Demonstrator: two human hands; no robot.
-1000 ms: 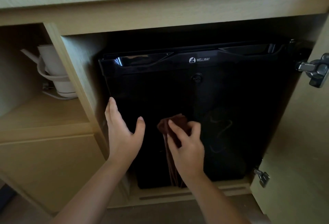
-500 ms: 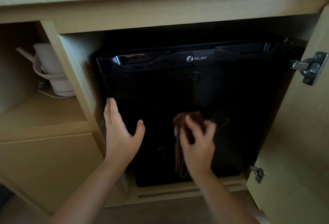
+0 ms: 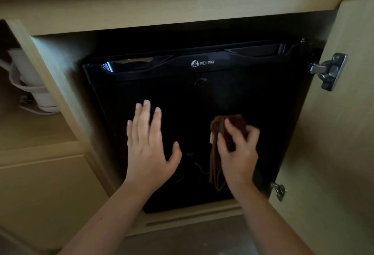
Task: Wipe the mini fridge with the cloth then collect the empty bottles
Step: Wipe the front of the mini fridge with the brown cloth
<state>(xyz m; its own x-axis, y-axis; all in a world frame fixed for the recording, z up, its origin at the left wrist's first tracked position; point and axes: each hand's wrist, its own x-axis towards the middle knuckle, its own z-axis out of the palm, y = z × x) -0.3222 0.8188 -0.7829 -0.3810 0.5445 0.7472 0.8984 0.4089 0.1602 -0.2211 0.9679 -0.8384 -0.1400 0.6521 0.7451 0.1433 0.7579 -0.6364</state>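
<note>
2 hands at the black fridge door, cloth on the glass!

Nearest, the left hand [image 3: 149, 149] is released, fingers straight and spread, flat at the fridge [image 3: 202, 96] door, at 9 o'clock of the right hand [image 3: 238, 153]. The right hand is grasping a bunched brown cloth [image 3: 232, 121] and presses it to the door below centre, 1 fold hanging toward 6 o'clock. Further back there's the logo [image 3: 203, 63] at 12 o'clock, then a metal hinge [image 3: 327, 71] at 2 o'clock on the open cabinet door [image 3: 344, 143]. A white appliance [image 3: 38, 96] sits on the shelf at 10 o'clock.
</note>
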